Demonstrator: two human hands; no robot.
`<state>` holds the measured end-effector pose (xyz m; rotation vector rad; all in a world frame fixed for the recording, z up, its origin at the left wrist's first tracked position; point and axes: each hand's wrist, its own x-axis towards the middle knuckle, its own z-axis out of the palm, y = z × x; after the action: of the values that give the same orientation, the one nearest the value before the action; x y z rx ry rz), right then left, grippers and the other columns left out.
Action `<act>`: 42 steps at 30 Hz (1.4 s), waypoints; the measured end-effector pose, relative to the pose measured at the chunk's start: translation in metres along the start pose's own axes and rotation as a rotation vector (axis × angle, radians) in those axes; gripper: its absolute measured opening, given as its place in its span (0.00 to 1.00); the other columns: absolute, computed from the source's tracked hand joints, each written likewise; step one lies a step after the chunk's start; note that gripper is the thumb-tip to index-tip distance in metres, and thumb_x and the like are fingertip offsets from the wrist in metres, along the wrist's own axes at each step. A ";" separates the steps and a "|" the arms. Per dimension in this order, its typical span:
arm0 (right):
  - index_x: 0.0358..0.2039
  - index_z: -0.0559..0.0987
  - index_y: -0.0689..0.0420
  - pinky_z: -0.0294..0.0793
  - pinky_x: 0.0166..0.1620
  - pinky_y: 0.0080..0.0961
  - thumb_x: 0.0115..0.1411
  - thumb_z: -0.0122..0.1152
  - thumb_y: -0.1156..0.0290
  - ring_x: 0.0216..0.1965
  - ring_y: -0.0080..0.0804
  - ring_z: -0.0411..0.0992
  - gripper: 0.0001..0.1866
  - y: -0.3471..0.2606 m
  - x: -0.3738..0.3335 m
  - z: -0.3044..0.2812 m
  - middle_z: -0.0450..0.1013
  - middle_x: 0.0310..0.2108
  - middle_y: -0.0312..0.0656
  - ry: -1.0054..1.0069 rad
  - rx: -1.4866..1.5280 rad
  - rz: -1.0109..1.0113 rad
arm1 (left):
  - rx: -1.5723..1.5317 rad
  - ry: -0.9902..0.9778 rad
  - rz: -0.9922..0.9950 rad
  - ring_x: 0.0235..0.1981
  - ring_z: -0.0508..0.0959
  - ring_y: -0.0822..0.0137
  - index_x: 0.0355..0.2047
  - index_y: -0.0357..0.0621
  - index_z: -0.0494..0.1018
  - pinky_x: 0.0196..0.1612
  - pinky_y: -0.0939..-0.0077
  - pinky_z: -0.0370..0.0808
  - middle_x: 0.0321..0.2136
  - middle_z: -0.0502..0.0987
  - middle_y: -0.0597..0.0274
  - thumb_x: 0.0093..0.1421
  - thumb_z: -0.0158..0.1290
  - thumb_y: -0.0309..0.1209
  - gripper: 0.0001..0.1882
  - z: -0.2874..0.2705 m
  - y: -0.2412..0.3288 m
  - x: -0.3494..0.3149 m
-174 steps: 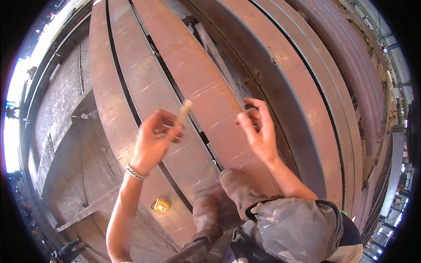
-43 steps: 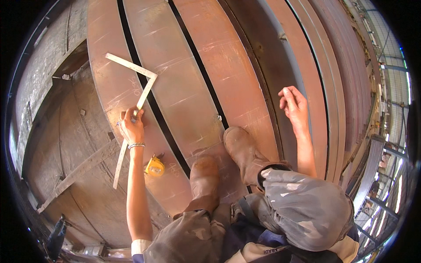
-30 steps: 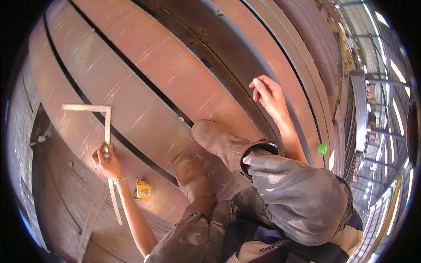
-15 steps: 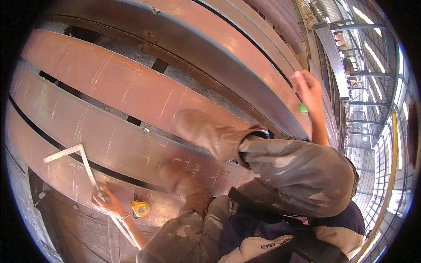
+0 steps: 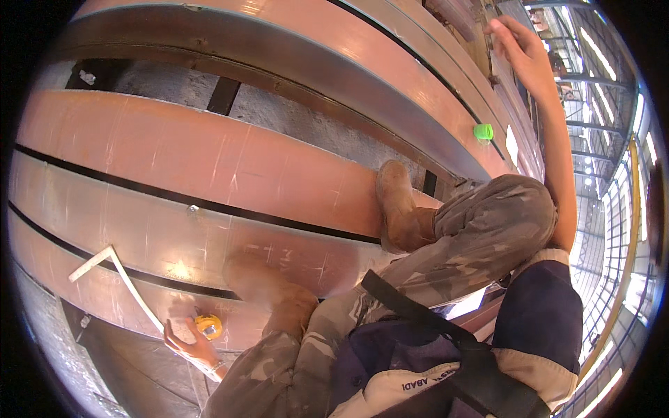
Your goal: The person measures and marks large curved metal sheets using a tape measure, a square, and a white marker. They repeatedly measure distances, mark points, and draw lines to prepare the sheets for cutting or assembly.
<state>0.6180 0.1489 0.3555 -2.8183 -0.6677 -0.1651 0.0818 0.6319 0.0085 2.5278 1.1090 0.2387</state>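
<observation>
My left hand [image 5: 191, 343] is low at the left, fingers apart, lying over the long leg of an L-shaped metal square [image 5: 131, 284]. Its fingertips are close beside a yellow tape measure [image 5: 208, 326]; whether they touch it is hard to tell. The square rests on a reddish steel plate with chalk marks. At the upper right, my right hand [image 5: 523, 52] is raised with loosely bent fingers and nothing visible in them. Below it, a small green cup-shaped thing [image 5: 483, 132] sits on a steel beam, apart from the hand.
Long steel beams [image 5: 293, 177] run across the view with dark gaps between them. My boots [image 5: 397, 202] are on the beams, the nearer one blurred. A white sheet [image 5: 512, 145] lies near the green thing. Roof framing and a yellow rail [image 5: 613, 279] stand at the right.
My left hand has slid along the square toward the tape measure, its grip loosened. The right hand has risen away from the green thing. My right boot has shifted right.
</observation>
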 end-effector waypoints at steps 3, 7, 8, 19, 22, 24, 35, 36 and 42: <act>0.38 0.80 0.59 0.59 0.31 0.20 0.72 0.53 0.54 0.26 0.17 0.62 0.19 0.012 0.002 0.009 0.65 0.22 0.29 -0.148 -0.011 0.094 | -0.049 -0.053 0.095 0.59 0.71 0.46 0.60 0.43 0.68 0.60 0.48 0.70 0.56 0.71 0.49 0.57 0.66 0.41 0.33 0.007 0.016 -0.024; 0.36 0.78 0.60 0.62 0.31 0.22 0.71 0.53 0.53 0.26 0.19 0.63 0.21 0.008 0.006 0.032 0.64 0.20 0.32 -0.178 0.041 -0.017 | -0.054 -0.189 -0.004 0.58 0.71 0.45 0.61 0.46 0.67 0.60 0.49 0.69 0.56 0.71 0.50 0.50 0.70 0.37 0.39 0.011 0.030 -0.044; 0.36 0.77 0.60 0.65 0.32 0.24 0.72 0.54 0.54 0.25 0.21 0.62 0.20 0.005 0.010 0.039 0.64 0.20 0.35 -0.191 0.050 -0.007 | -0.058 -0.201 0.020 0.57 0.71 0.45 0.62 0.46 0.67 0.59 0.49 0.69 0.56 0.71 0.50 0.48 0.70 0.36 0.41 0.012 0.033 -0.046; 0.33 0.79 0.62 0.71 0.30 0.40 0.67 0.60 0.64 0.23 0.49 0.73 0.13 -0.082 0.020 0.099 0.76 0.23 0.51 -0.595 0.174 -0.554 | -0.539 -0.023 -0.344 0.52 0.74 0.57 0.59 0.41 0.67 0.57 0.61 0.70 0.50 0.72 0.55 0.55 0.62 0.31 0.31 0.009 0.087 -0.016; 0.32 0.79 0.63 0.75 0.32 0.43 0.65 0.61 0.65 0.27 0.50 0.77 0.12 -0.117 0.020 0.131 0.77 0.24 0.52 -0.835 0.258 -0.583 | -0.880 -0.211 -0.213 0.50 0.73 0.64 0.61 0.42 0.65 0.53 0.71 0.71 0.51 0.71 0.57 0.61 0.53 0.41 0.30 0.000 0.131 0.018; 0.34 0.81 0.63 0.78 0.36 0.43 0.65 0.61 0.64 0.30 0.50 0.80 0.13 -0.136 0.011 0.163 0.79 0.27 0.53 -0.943 0.349 -0.574 | -1.027 -0.462 -0.255 0.49 0.74 0.66 0.58 0.39 0.66 0.51 0.73 0.72 0.52 0.71 0.57 0.62 0.50 0.39 0.26 0.007 0.175 0.029; 0.28 0.77 0.61 0.67 0.32 0.30 0.67 0.64 0.59 0.25 0.21 0.65 0.18 -0.123 -0.070 0.322 0.68 0.20 0.33 -1.260 0.746 -0.171 | -0.922 -0.616 0.214 0.42 0.83 0.50 0.52 0.38 0.56 0.45 0.61 0.80 0.40 0.79 0.46 0.60 0.66 0.41 0.34 0.089 0.307 0.025; 0.25 0.72 0.61 0.62 0.31 0.28 0.67 0.65 0.58 0.27 0.19 0.58 0.21 -0.117 -0.076 0.325 0.61 0.20 0.28 -1.223 0.820 -0.165 | -0.857 -0.643 0.217 0.42 0.83 0.51 0.52 0.39 0.55 0.44 0.62 0.80 0.39 0.79 0.46 0.61 0.66 0.40 0.33 0.090 0.307 0.023; 0.26 0.74 0.56 0.59 0.30 0.24 0.66 0.66 0.57 0.27 0.16 0.57 0.18 -0.081 -0.090 0.331 0.63 0.24 0.25 -1.392 0.971 -0.028 | -0.770 -0.675 0.311 0.41 0.81 0.38 0.51 0.39 0.59 0.40 0.54 0.79 0.38 0.81 0.40 0.64 0.59 0.33 0.23 0.100 0.314 0.016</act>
<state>0.5186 0.2659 0.0376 -1.5986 -0.6757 1.6894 0.3335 0.4218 0.0414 1.8280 0.2669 -0.1018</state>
